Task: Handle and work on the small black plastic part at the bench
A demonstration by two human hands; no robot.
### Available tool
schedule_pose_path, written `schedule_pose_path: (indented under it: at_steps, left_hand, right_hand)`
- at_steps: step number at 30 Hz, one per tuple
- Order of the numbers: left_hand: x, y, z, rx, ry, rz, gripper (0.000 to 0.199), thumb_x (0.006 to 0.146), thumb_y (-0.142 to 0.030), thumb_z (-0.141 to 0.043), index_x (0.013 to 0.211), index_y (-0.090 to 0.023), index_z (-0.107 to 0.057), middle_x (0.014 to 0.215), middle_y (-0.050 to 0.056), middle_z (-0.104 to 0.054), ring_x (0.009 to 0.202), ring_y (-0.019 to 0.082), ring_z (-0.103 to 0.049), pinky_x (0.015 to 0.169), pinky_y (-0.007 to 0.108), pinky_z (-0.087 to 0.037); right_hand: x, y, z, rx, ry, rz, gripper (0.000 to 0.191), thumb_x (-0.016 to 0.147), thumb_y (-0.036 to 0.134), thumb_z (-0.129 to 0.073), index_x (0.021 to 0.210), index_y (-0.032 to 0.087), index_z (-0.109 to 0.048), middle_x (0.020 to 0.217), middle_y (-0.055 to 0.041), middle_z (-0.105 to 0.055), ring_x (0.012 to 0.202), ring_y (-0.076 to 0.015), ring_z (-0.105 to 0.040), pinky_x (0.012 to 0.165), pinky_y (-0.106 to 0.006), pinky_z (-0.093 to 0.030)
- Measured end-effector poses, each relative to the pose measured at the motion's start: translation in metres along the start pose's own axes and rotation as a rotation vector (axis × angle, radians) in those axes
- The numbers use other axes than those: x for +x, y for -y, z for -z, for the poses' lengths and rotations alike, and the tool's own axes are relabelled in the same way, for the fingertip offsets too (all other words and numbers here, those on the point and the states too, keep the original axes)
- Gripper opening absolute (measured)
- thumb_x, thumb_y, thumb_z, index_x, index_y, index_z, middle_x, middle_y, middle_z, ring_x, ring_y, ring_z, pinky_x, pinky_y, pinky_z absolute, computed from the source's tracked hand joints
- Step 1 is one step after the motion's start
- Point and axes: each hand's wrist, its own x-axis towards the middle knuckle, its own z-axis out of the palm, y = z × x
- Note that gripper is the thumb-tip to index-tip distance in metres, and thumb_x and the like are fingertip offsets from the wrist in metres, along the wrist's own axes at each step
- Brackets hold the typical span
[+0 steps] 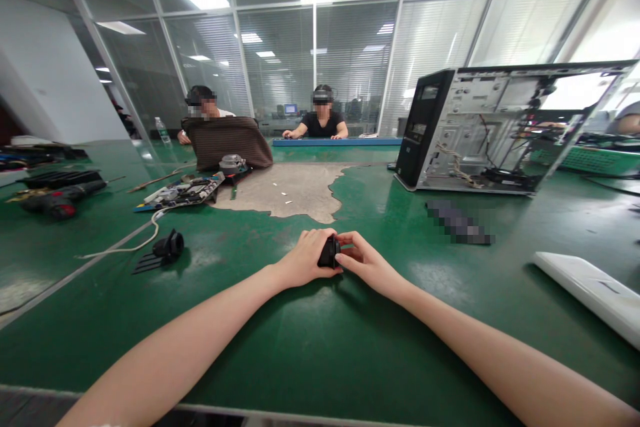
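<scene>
In the head view, a small black boxy piece [329, 252] with a ridged edge is between my two hands, just above or on the green table; its exact kind does not show. My left hand [306, 257] is closed around its left side, thumb below and fingers over the top. Against its right edge press the thumb and fingertips of my right hand [364, 257]. To the left lies a black plastic part [169, 246] with a round collar and flat prongs, apart from both hands.
An open computer case [435, 133] stands at the right, with a blurred dark object [457, 221] before it and a white slab [590, 287] nearer. Left are a circuit board [183, 192], a cable [150, 237] and a power drill [63, 200]. Two people sit across the table [240, 360].
</scene>
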Motion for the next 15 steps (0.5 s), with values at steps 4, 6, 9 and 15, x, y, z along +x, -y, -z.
schedule_pose_path:
  at_steps: [4, 6, 9, 15]
  left_hand:
    - [0.0000, 0.0012, -0.0004, 0.013, 0.009, -0.004, 0.058, 0.067, -0.034, -0.064, 0.113, -0.020, -0.033, 0.105, 0.006, -0.051, 0.095, 0.023, -0.047, 0.082, 0.036, -0.033]
    - [0.0000, 0.0018, -0.0012, 0.019, 0.007, -0.003, 0.058, 0.067, -0.035, -0.064, 0.113, -0.019, -0.032, 0.104, 0.006, -0.050, 0.094, 0.023, -0.047, 0.082, 0.036, -0.033]
    - [-0.0002, 0.0023, -0.0023, 0.023, -0.002, -0.002, 0.059, 0.067, -0.039, -0.063, 0.113, -0.019, -0.032, 0.104, 0.007, -0.050, 0.095, 0.023, -0.047, 0.082, 0.036, -0.033]
    - [-0.0005, 0.0021, -0.0026, 0.022, -0.001, -0.002, 0.059, 0.068, -0.040, -0.062, 0.113, -0.019, -0.032, 0.105, 0.007, -0.050, 0.095, 0.023, -0.047, 0.082, 0.036, -0.033]
  right_hand:
    - [-0.0018, 0.0013, -0.0007, 0.041, 0.033, 0.039, 0.026, 0.072, 0.020, -0.058, 0.091, 0.021, -0.040, 0.089, 0.0004, -0.052, 0.084, -0.0133, -0.055, 0.077, -0.031, -0.045]
    - [-0.0020, 0.0022, -0.0013, 0.047, 0.008, 0.033, 0.023, 0.073, 0.020, -0.056, 0.089, 0.021, -0.040, 0.084, 0.0013, -0.052, 0.081, -0.0131, -0.055, 0.073, -0.029, -0.045]
    - [-0.0010, 0.0021, -0.0015, 0.039, -0.006, 0.015, 0.016, 0.077, 0.025, -0.051, 0.088, 0.021, -0.039, 0.079, 0.0018, -0.051, 0.074, -0.0118, -0.054, 0.067, -0.027, -0.044]
    - [0.0016, -0.0037, 0.0001, 0.019, -0.008, 0.027, 0.020, 0.077, 0.027, -0.051, 0.093, 0.020, -0.040, 0.094, -0.0017, -0.049, 0.080, -0.0121, -0.054, 0.070, -0.028, -0.045]
